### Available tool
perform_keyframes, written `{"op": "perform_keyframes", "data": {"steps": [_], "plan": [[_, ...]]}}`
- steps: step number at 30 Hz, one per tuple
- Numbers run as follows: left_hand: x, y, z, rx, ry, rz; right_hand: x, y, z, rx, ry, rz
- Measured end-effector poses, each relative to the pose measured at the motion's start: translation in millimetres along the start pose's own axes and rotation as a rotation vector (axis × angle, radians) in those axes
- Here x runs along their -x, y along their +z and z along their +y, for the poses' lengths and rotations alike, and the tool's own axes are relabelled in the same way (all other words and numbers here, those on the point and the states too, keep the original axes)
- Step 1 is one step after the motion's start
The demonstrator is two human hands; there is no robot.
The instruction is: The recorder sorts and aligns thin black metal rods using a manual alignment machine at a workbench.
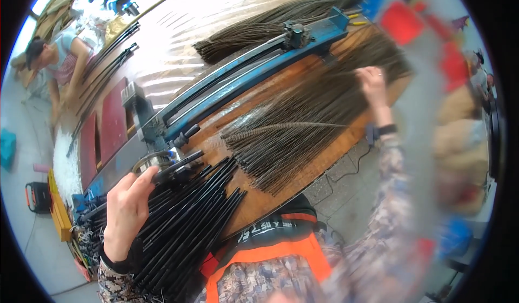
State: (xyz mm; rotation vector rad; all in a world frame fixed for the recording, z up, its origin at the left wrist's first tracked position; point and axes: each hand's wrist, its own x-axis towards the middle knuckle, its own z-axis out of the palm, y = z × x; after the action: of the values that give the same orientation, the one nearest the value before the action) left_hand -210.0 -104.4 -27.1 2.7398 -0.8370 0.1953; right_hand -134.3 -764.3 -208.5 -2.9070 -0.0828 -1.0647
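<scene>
A black rod (pixel 187 160) is pinched between the thumb and fingers of the left hand (pixel 128 205), above the left end of a pile of black rods (pixel 186 222), too many to count. To the right lies one near bundle of thin coiled springs (pixel 292 146), also uncountable; the right hand (pixel 373 89) is over its far right part, fingertips drawn together, and whether they grip a spring I cannot tell. Both lots rest on one brown wooden table (pixel 305 176). Beyond the near bundle runs one blue rail machine (pixel 216 94), with a second bundle (pixel 259 27) on its far side. Two dark red panels (pixel 112 122) lie left of the machine. At far left, one co-worker (pixel 67 54) bends down; one yellow box (pixel 58 205) is on the grey floor (pixel 351 165).
</scene>
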Motion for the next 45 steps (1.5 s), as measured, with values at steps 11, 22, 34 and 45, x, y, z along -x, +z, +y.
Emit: {"op": "perform_keyframes", "data": {"steps": [11, 22, 34, 45], "plan": [[-2.9, 7.4, -4.4, -0.119, -0.044, 0.051, -44.9, -55.9, -310.9, -1.312, 0.122, -0.780], [22.8, 0.3, -15.1, -0.170, -0.012, 0.077, -63.2, -29.3, -409.3, -0.994, -0.586, 0.291], [75.9, -54.1, -84.0, -0.277, -0.402, 0.377, -84.9, 13.6, -368.2, -0.791, -0.438, 0.054], [124.6, -84.5, -107.8, -0.321, -0.351, 0.592, -166.8, 36.8, -534.6, -1.170, -0.519, -0.547]]}}
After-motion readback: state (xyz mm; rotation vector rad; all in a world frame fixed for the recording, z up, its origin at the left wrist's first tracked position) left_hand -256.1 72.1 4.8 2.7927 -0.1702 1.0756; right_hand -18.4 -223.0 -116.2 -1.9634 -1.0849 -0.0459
